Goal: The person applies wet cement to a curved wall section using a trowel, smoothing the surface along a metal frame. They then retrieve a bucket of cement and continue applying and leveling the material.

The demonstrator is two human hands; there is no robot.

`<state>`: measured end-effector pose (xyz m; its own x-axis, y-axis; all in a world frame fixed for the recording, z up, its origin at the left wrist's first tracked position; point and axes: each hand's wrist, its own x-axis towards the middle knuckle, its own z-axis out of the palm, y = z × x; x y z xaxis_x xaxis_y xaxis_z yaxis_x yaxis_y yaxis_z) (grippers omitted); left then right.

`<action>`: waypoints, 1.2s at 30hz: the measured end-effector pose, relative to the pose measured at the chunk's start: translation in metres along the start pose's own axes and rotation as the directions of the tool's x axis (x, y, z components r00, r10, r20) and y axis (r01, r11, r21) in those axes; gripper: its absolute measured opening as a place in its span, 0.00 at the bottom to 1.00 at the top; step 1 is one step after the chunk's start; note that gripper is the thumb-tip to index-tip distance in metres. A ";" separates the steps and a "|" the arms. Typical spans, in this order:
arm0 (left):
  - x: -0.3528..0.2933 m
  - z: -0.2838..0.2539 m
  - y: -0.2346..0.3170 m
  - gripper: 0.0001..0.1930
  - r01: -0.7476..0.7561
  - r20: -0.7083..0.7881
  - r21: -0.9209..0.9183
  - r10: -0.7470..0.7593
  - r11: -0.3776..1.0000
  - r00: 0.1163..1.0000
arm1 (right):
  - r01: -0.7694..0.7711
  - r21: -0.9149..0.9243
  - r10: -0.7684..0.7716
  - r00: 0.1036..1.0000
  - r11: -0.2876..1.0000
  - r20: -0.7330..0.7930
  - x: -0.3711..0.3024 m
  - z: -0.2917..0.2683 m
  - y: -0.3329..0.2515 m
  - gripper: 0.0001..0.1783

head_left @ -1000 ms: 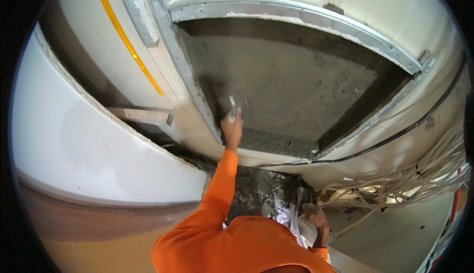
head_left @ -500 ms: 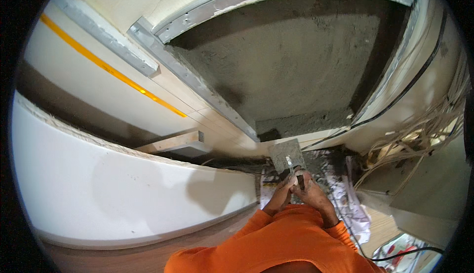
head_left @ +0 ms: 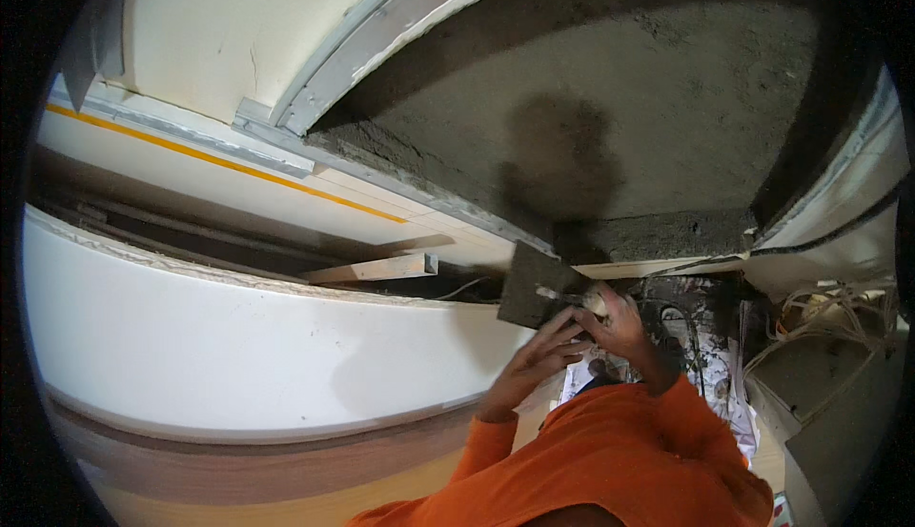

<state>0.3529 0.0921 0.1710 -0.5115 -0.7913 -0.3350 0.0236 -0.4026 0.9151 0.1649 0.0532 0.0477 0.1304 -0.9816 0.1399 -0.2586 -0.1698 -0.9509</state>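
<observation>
A rectangular plastering trowel, its face grey with mortar, is tilted in front of me by the lower edge of the plastered recess. My right hand is wrapped round the trowel's pale handle. Just below the blade, my left hand has its fingers stretched out, near the handle and the right hand; whether the fingertips touch the trowel I cannot tell. Beyond the trowel, the recess holds a wide layer of grey, wet-looking mortar, with a dark shadow across it.
Metal profiles frame the recess. A white curved panel stands on the left, with a short timber piece behind it. Mortar-splashed sheeting lies beside me. Loose pale cables and a black cable run at the right.
The trowel has turned and shifted left in view. My left hand has come away from the right, its fingers now stretched out. The view has swung, bringing the mortar surface closer.
</observation>
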 end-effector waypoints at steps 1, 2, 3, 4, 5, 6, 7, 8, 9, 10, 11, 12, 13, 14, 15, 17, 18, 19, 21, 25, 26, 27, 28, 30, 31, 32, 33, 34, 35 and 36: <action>-0.012 0.001 0.018 0.39 -0.034 -0.026 -0.048 0.033 0.998 0.999 | 0.136 0.074 -0.139 0.990 0.988 0.028 0.024 -0.008 -0.015 0.38; -0.022 -0.001 0.026 0.40 -0.043 -0.044 -0.016 0.042 0.999 0.998 | 0.093 0.129 -0.103 0.991 0.987 0.080 0.045 -0.019 -0.029 0.38; -0.031 -0.006 0.026 0.40 -0.068 -0.073 -0.055 0.063 0.996 0.995 | 0.043 0.177 -0.068 0.988 0.983 0.136 0.065 -0.027 -0.045 0.39; -0.042 -0.014 0.021 0.40 -0.091 -0.102 -0.094 0.081 0.991 0.991 | -0.010 0.221 -0.033 0.981 0.975 0.192 0.082 -0.029 -0.060 0.40; -0.047 -0.018 0.014 0.40 -0.117 -0.127 -0.131 0.100 0.984 0.987 | 0.016 0.199 -0.052 0.983 0.980 0.178 0.099 -0.025 -0.068 0.40; -0.044 -0.016 0.007 0.31 -0.127 -0.176 -0.226 0.088 0.966 0.980 | 0.046 0.172 -0.074 0.985 0.984 0.159 0.117 -0.020 -0.074 0.40; -0.040 -0.014 -0.005 0.30 -0.058 -0.312 -0.136 0.013 0.989 0.950 | 0.174 0.224 -0.183 0.983 0.959 0.021 0.134 -0.011 -0.082 0.40; -0.033 -0.018 -0.030 0.29 0.021 -0.442 -0.051 -0.042 0.998 0.896 | 0.217 0.248 -0.218 0.976 0.944 -0.024 0.148 -0.012 -0.099 0.41; -0.029 -0.021 -0.058 0.28 0.121 -0.570 0.001 -0.099 0.993 0.816 | 0.259 0.271 -0.252 0.966 0.927 -0.058 0.161 -0.008 -0.115 0.41; -0.042 -0.043 -0.126 0.26 0.246 -0.638 0.124 -0.113 0.961 0.762 | 0.217 0.294 -0.230 0.973 0.931 0.009 0.170 -0.018 -0.143 0.41; -0.053 -0.064 -0.191 0.25 0.383 -0.701 0.225 -0.124 0.896 0.703 | 0.272 0.253 -0.274 0.961 0.928 -0.031 0.178 -0.013 -0.153 0.41; -0.067 -0.066 -0.244 0.23 0.521 -0.691 0.267 -0.215 0.811 0.690 | 0.323 0.202 -0.317 0.946 0.925 -0.064 0.187 -0.004 -0.156 0.41; -0.091 -0.061 -0.295 0.22 0.645 -0.691 0.300 -0.306 0.703 0.655 | 0.376 0.167 -0.368 0.927 0.911 -0.079 0.189 0.007 -0.164 0.41; -0.106 -0.053 -0.331 0.22 0.687 -0.672 0.259 -0.384 0.678 0.633 | 0.274 0.222 -0.281 0.960 0.936 -0.001 0.192 0.004 -0.175 0.39; -0.108 -0.048 -0.349 0.22 0.695 -0.648 0.192 -0.442 0.693 0.620 | 0.291 0.201 -0.289 0.956 0.935 -0.040 0.196 0.002 -0.174 0.38; -0.107 -0.041 -0.366 0.22 0.658 -0.642 -0.027 -0.517 0.753 0.566 | 0.323 0.158 -0.308 0.945 0.933 -0.107 0.203 0.005 -0.171 0.35; -0.109 -0.039 -0.371 0.22 0.624 -0.642 -0.125 -0.542 0.771 0.542 | 0.320 0.125 -0.307 0.946 0.939 -0.107 0.206 0.005 -0.170 0.33; -0.109 -0.039 -0.368 0.22 0.586 -0.647 -0.200 -0.555 0.785 0.523 | 0.314 0.094 -0.304 0.947 0.945 -0.106 0.208 0.003 -0.169 0.31; -0.105 -0.046 -0.363 0.22 0.518 -0.657 -0.289 -0.561 0.805 0.505 | 0.256 0.173 -0.248 0.967 0.951 -0.064 0.209 0.003 -0.153 0.29; -0.105 -0.053 -0.356 0.22 0.411 -0.683 -0.378 -0.550 0.830 0.482 | 0.063 0.299 -0.111 0.983 0.952 0.143 0.209 0.021 -0.075 0.28; -0.104 -0.055 -0.354 0.22 0.397 -0.685 -0.382 -0.544 0.834 0.484 | 0.018 0.250 -0.068 0.979 0.968 0.192 0.201 0.024 -0.057 0.29; -0.101 -0.060 -0.350 0.22 0.386 -0.689 -0.379 -0.535 0.841 0.488 | 0.053 0.210 -0.077 0.991 0.976 0.107 0.196 0.033 -0.036 0.29; -0.096 -0.066 -0.346 0.22 0.380 -0.688 -0.373 -0.527 0.847 0.499 | 0.087 0.165 -0.091 0.996 0.983 0.014 0.195 0.042 -0.015 0.28; -0.097 -0.070 -0.344 0.22 0.341 -0.702 -0.385 -0.512 0.857 0.495 | 0.058 0.174 -0.060 0.998 0.983 0.006 0.196 0.043 -0.021 0.28; -0.100 -0.068 -0.347 0.22 0.307 -0.711 -0.410 -0.512 0.859 0.483 | -0.010 0.224 -0.011 0.996 0.974 0.093 0.195 0.035 -0.052 0.28; -0.102 -0.065 -0.348 0.22 0.271 -0.722 -0.426 -0.505 0.863 0.472 | -0.085 0.267 0.036 0.983 0.960 0.182 0.194 0.026 -0.086 0.29; -0.104 -0.067 -0.348 0.22 0.230 -0.738 -0.435 -0.491 0.870 0.462 | 0.148 0.326 -0.172 0.984 0.934 0.049 0.202 0.021 -0.116 0.29; -0.099 -0.069 -0.338 0.22 0.202 -0.752 -0.430 -0.473 0.880 0.459 | 0.378 0.352 -0.364 0.925 0.856 -0.110 0.215 0.008 -0.143 0.29; -0.089 -0.075 -0.328 0.22 0.181 -0.755 -0.420 -0.453 0.889 0.473 | 0.376 0.258 -0.352 0.926 0.890 -0.135 0.223 -0.005 -0.164 0.28; -0.081 -0.078 -0.324 0.22 0.168 -0.757 -0.418 -0.445 0.893 0.479 | 0.366 0.167 -0.344 0.927 0.915 -0.148 0.229 -0.011 -0.180 0.28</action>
<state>0.4535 0.2511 -0.1160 0.3950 -0.5482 -0.7372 0.2945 -0.6845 0.6669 0.2308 -0.1417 0.2538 0.0682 -0.8647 0.4976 -0.0289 -0.5002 -0.8654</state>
